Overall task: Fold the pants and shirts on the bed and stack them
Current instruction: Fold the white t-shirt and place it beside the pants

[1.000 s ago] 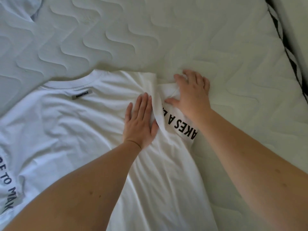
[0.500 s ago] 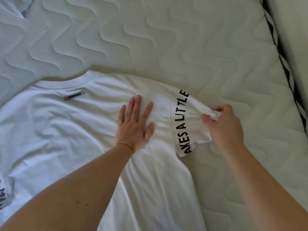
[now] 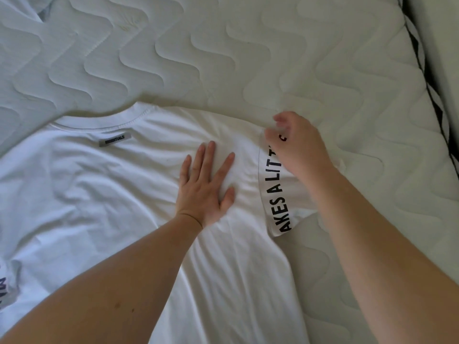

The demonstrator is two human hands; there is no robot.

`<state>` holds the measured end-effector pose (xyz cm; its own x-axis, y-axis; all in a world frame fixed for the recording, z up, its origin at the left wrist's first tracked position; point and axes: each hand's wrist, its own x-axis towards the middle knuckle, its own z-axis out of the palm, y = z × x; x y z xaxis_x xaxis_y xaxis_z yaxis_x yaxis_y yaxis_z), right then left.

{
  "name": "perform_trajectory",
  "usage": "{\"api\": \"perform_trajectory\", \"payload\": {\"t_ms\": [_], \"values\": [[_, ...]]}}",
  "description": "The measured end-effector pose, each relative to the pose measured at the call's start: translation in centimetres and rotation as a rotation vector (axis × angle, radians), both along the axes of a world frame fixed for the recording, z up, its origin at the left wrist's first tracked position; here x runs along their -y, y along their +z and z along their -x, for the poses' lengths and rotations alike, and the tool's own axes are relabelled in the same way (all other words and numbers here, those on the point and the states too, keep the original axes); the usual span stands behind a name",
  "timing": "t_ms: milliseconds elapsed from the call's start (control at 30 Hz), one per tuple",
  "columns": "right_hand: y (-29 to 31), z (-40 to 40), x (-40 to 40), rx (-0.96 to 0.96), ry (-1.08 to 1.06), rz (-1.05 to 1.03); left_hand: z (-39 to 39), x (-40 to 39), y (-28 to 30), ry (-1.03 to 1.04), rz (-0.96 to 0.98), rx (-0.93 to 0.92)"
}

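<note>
Pressing flat with our left hand [image 3: 207,184], fingers straight and slightly spread, we pin the white shirt [image 3: 104,194] to the mattress [image 3: 248,58] just inside its right shoulder. That shirt lies spread face down across the lower left of the view, collar [image 3: 99,124] toward the top, with a small grey label [image 3: 114,139] stitched just below the neckline. Our right hand [image 3: 298,145] sits over the top of the right sleeve [image 3: 280,194]; it is blurred, its fingers look loosely bent, and we cannot tell whether they pinch the cloth or merely rest on it. The sleeve lies out to the side of the body, its hem carrying a band of black lettering [image 3: 282,194] that runs down its length, partly hidden under our right wrist. At the left edge the other sleeve [image 3: 10,286] shows a scrap of the same lettering.

Nothing here serves as a container; the shirt rests directly on the quilted mattress with its wavy stitching. At the top left corner a pale garment [image 3: 22,8] lies bunched, well apart from the shirt. Along the right side runs a black-and-white striped edging [image 3: 422,70] on the mattress border. Our two forearms cross the lower part of the view and cover much of the shirt's body.
</note>
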<state>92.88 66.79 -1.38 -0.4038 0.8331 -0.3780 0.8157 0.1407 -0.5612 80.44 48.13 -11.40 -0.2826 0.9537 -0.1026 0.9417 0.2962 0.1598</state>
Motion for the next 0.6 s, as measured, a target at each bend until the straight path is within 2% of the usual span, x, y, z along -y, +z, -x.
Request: {"api": "perform_trajectory", "payload": {"t_ms": [67,233,367,600], "values": [[-1.4,2.9,-0.4,0.006,0.114,0.011,0.0,0.0,0.0,0.003,0.002,-0.003],[-4.2,6.1,-0.6,0.218,0.278,-0.222,0.1,0.0,-0.1,-0.001,0.018,0.009],[-5.5,5.2,-0.7,0.123,0.201,-0.415,0.0,0.0,-0.1,-0.002,0.009,0.02],[-8.1,4.5,-0.1,0.062,0.2,-0.532,-0.1,0.0,0.1,-0.003,0.025,0.033]]}}
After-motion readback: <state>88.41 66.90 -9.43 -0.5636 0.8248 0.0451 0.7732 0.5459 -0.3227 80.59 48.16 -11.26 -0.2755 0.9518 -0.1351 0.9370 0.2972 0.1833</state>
